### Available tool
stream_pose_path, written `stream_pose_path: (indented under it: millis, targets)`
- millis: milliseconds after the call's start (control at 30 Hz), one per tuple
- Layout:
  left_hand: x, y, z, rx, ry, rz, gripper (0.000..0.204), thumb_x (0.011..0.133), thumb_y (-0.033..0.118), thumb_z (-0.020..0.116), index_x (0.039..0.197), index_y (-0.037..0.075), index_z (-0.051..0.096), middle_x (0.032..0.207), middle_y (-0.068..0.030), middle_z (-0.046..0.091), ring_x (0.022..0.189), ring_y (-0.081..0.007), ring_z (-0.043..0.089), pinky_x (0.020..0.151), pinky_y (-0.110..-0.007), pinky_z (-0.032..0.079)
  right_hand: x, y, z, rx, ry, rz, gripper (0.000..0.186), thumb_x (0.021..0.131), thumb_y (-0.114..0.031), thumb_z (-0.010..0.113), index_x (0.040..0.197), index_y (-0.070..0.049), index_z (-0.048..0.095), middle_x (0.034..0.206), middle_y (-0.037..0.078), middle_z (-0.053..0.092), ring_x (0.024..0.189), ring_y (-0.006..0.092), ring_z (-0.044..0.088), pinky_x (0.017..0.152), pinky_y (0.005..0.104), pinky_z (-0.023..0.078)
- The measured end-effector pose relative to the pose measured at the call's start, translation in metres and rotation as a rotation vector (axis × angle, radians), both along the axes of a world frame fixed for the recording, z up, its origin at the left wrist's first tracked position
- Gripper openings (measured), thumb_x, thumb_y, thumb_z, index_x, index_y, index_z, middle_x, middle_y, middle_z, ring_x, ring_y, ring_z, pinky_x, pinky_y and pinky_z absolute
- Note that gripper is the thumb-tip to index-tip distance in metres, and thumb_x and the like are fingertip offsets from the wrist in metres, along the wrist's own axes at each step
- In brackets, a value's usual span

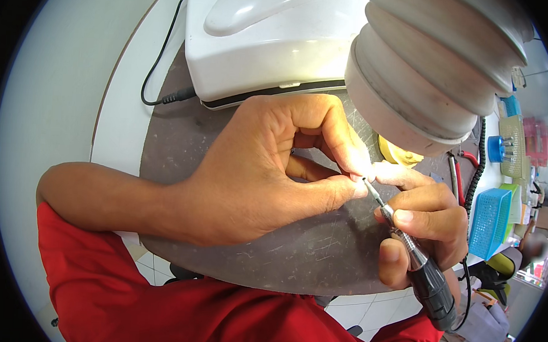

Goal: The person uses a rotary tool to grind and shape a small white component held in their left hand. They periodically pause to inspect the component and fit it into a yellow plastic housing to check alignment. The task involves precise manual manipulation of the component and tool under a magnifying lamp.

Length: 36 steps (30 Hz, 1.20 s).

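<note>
My left hand (255,170) is closed in a pinch, thumb and forefinger tips meeting in bright light. Whatever sits between them is too small and covered to make out. My right hand (428,217) grips a rotary handpiece (418,260) with a silver front and black rear, held much like a pen. Its thin metal bit (373,191) points up and left and reaches the left fingertips. The right forefinger rests against the left fingertips. Below both hands lies a dark grey scratched bench mat (294,257).
A ribbed whitish suction hose (425,73) hangs just above my right hand, with a yellow dental model (398,152) below its mouth. A white machine (273,49) stands at the back. Red-handled pliers (460,179), a blue basket (490,223) and a blue bur holder (496,149) are on the right.
</note>
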<state>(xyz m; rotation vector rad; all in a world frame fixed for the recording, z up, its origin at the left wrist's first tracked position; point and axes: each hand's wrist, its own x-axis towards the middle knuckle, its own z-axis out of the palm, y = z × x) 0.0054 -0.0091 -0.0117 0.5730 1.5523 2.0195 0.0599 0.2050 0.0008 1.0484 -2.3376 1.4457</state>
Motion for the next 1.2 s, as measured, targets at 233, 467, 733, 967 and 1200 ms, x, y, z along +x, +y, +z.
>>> stream_pose_path:
  millis: [233, 467, 733, 967, 1200]
  targets:
    - [0.0005, -0.0006, 0.0014, -0.024, -0.019, 0.012, 0.030, 0.079, -0.011, 0.063, 0.104, -0.002, 0.050, 0.102, -0.0116, 0.059, 0.097, -0.0157, 0.060, 0.085, -0.029, 0.054, 0.0009, -0.0005, 0.0006, 0.019, -0.003, -0.024, 0.028, 0.084, -0.017, 0.062, 0.105, -0.004, 0.049, 0.082, 0.012, 0.054, 0.078, 0.0261, 0.061, 0.085, 0.0484, 0.049]
    - [-0.0006, -0.0013, 0.0019, -0.049, -0.010, -0.003, 0.032, 0.078, -0.011, 0.063, 0.106, -0.002, 0.049, 0.104, -0.0122, 0.059, 0.099, -0.0170, 0.060, 0.085, -0.029, 0.054, 0.0013, 0.0003, 0.0030, 0.017, -0.006, -0.016, 0.027, 0.084, -0.017, 0.062, 0.104, -0.003, 0.049, 0.083, 0.014, 0.055, 0.084, 0.0301, 0.061, 0.086, 0.0481, 0.048]
    - [-0.0006, -0.0006, 0.0041, -0.047, -0.031, 0.002, 0.035, 0.079, -0.011, 0.063, 0.110, -0.005, 0.049, 0.107, -0.0150, 0.059, 0.100, -0.0182, 0.061, 0.087, -0.030, 0.054, 0.0002, -0.0020, 0.0035, 0.044, 0.040, -0.044, 0.027, 0.084, -0.017, 0.062, 0.103, -0.003, 0.048, 0.081, 0.012, 0.055, 0.075, 0.0229, 0.059, 0.084, 0.0475, 0.050]
    - [-0.0016, -0.0003, 0.0030, -0.033, -0.017, -0.006, 0.035, 0.079, -0.011, 0.062, 0.111, -0.005, 0.049, 0.113, -0.0143, 0.058, 0.105, -0.0190, 0.058, 0.091, -0.032, 0.052, 0.0022, -0.0004, 0.0022, 0.016, -0.012, -0.044, 0.029, 0.085, -0.017, 0.062, 0.106, -0.004, 0.046, 0.084, 0.013, 0.055, 0.083, 0.0289, 0.061, 0.084, 0.0467, 0.050]
    - [-0.0010, 0.0014, 0.0009, 0.027, 0.019, 0.008, 0.035, 0.080, -0.012, 0.060, 0.112, -0.004, 0.049, 0.115, -0.0140, 0.056, 0.109, -0.0204, 0.057, 0.092, -0.033, 0.052, 0.0014, 0.0032, 0.0077, 0.067, -0.018, -0.001, 0.031, 0.084, -0.016, 0.063, 0.107, -0.004, 0.045, 0.085, 0.014, 0.056, 0.092, 0.0355, 0.061, 0.087, 0.0475, 0.047]
